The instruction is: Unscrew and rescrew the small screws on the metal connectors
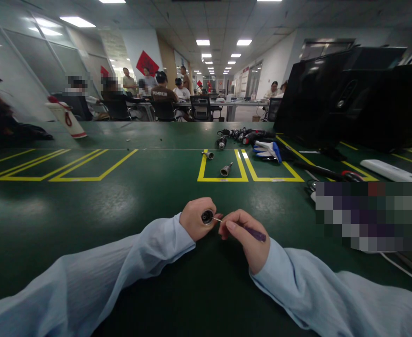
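Note:
My left hand [196, 217] is closed around a small round metal socket-like part [207, 216], its dark hollow end facing me. In my right hand [245, 236] is a thin screwdriver [256, 233] with a purple handle, pinched near its shaft. The screwdriver's tip reaches the rim of the hollow part; whether it goes inside I cannot tell. Beyond my hands, two similar metal parts lie on the green table: one [226, 169] inside a yellow taped box, the other [208, 155] near that box's left line.
Farther back lie a power tool with cables [249, 135] and a blue-and-white glove [268, 151]. A white power strip [393, 172] and dark monitors [353, 98] stand on the right. At the left is a paper cup [68, 119]. Several people sit at desks beyond.

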{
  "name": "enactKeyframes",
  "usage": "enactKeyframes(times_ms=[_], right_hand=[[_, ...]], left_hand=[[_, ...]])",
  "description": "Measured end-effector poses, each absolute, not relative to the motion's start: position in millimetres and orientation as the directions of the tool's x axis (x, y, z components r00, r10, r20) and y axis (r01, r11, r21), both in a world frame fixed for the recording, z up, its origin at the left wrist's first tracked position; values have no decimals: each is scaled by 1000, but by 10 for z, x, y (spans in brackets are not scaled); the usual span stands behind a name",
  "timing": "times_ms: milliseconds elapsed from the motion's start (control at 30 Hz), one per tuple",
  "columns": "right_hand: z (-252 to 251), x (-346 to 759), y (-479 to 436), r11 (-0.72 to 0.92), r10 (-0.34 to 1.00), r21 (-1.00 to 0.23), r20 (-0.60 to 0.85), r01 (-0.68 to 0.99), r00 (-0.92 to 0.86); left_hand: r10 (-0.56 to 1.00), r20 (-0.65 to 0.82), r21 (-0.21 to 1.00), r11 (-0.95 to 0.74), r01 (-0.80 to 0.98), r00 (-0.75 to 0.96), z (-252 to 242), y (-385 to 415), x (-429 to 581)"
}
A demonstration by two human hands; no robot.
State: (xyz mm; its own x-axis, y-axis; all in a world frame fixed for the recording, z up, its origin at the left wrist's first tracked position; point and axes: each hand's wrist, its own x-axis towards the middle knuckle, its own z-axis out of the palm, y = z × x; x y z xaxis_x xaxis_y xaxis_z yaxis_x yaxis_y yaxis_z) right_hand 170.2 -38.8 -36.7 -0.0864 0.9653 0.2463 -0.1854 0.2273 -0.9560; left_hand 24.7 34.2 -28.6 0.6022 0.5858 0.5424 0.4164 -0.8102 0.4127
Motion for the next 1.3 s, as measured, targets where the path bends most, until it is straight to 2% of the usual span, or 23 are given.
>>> enactKeyframes(times_ms=[67, 167, 233, 300, 500, 600, 767, 900, 1033, 1133, 1200, 1300], right_hand=[[-314, 1719, -421, 324, 943, -946, 323, 5, -75], [-243, 1737, -463, 467, 883, -841, 457, 272, -103], [-213, 1745, -472, 535, 841, -756, 518, 376, -154], [-191, 1750, -461, 551, 829, -724, 532, 414, -173], [-181, 1767, -373, 389, 920, -883, 388, 262, -58], [-209, 1765, -371, 396, 917, -887, 395, 240, -53], [-211, 1751, -431, 463, 886, -851, 450, 247, -108], [-195, 1759, -426, 442, 896, -878, 422, 183, -139], [-291, 1782, -305, 268, 957, -962, 272, -53, -103], [-382, 1798, -221, 159, 978, -958, 186, -240, -94], [-387, 1806, -216, 182, 976, -957, 204, -227, -77], [-298, 1810, -290, 309, 950, -951, 307, 17, -58]], left_hand=[[575, 532, 389, -818, 423, 622, -297, 344, 249], [544, 508, 347, -839, 419, 669, -312, 341, 256], [525, 496, 322, -851, 416, 691, -320, 338, 259], [512, 490, 306, -859, 410, 706, -329, 339, 259], [531, 465, 313, -847, 430, 708, -356, 359, 252], [546, 470, 338, -837, 430, 694, -336, 362, 257], [592, 501, 472, -799, 374, 632, -281, 353, 265], [558, 510, 477, -817, 325, 655, -298, 348, 258], [528, 508, 458, -835, 307, 680, -320, 345, 249], [534, 493, 464, -829, 312, 687, -309, 341, 246], [558, 480, 478, -813, 332, 676, -300, 342, 246], [585, 461, 474, -798, 372, 668, -299, 350, 247]])
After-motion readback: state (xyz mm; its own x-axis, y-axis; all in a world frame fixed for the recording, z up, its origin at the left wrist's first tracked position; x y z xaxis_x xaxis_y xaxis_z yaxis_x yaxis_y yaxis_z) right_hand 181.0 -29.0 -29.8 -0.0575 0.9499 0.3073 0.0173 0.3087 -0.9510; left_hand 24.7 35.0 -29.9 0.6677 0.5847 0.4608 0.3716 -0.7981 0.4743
